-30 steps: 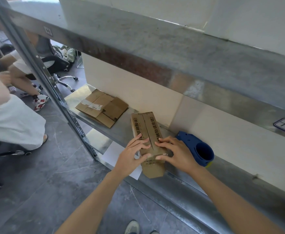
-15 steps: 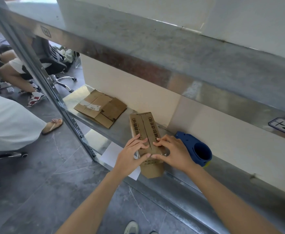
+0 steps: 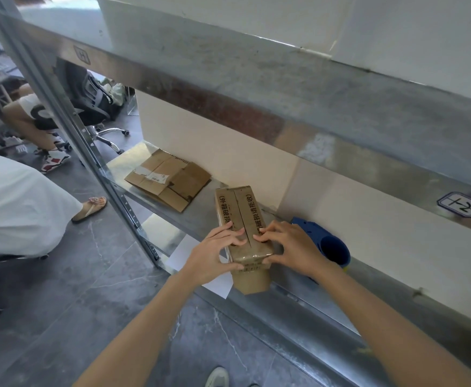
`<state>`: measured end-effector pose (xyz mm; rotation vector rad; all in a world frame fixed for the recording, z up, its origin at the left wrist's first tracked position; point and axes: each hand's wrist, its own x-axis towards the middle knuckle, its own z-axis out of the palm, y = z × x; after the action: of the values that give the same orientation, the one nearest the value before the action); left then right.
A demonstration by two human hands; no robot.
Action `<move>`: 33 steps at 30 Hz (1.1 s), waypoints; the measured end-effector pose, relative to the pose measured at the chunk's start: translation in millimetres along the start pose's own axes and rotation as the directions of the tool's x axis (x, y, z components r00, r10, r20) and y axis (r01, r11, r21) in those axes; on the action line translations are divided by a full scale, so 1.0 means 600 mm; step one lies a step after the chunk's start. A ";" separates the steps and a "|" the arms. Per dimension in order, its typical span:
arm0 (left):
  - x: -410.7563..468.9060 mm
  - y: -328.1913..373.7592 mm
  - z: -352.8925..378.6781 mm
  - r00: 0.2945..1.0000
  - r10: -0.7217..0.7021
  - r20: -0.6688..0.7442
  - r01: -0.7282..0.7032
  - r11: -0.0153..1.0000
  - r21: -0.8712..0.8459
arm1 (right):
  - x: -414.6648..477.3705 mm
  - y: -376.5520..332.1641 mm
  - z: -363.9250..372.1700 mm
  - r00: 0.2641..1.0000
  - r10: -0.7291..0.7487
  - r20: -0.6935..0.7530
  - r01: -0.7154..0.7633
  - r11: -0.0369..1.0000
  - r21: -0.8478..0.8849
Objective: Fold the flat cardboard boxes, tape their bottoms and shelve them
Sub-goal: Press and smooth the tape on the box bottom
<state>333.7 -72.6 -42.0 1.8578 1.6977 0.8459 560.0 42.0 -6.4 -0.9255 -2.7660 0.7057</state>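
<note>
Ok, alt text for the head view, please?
The left hand and right hand hold a folded cardboard box on a metal shelf; flat cardboard lies to its left, a blue tape dispenser to its right.

box (image 3: pixel 241 219) print: partly under fingers (image 3: pixel 230 232) | shoe (image 3: pixel 217 378): cut off below

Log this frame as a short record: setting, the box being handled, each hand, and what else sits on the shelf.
setting: metal shelf, lower level, viewed from above
box: folded box lying on the shelf, printed flaps closed on top, glossy tape over its near end
left: left hand grips the near end, fingers on top, thumb on the end face
right: right hand grips likewise across the seam
others: flat cardboard to the left, apart from the box; blue tape dispenser beside the right hand
</note>
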 end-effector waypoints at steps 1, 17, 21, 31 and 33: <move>0.001 -0.001 -0.002 1.000 0.005 0.012 -0.005 1.000 0.020 | 0.000 0.000 0.002 1.000 -0.007 -0.007 0.007 1.000 -0.011; 0.003 0.006 -0.004 0.999 -0.026 0.029 0.025 0.998 0.058 | 0.013 -0.001 -0.031 0.984 -0.104 0.141 0.129 0.974 -0.187; 0.001 0.002 -0.007 0.997 -0.026 0.068 0.020 0.996 0.088 | 0.024 -0.015 -0.031 0.975 -0.200 0.094 0.220 0.920 -0.324; -0.006 0.026 0.000 0.998 -0.041 -0.038 0.050 0.956 0.289 | 0.007 -0.013 -0.046 0.989 -0.072 0.129 0.099 0.969 -0.226; -0.009 0.039 0.010 0.992 -0.056 -0.116 0.091 0.943 0.320 | 0.000 -0.019 -0.049 0.994 -0.035 0.108 0.054 0.983 -0.176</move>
<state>354.0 -80.1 -30.1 1.9722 2.0639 0.6755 562.1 45.5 24.7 -0.8774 -2.9724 0.5199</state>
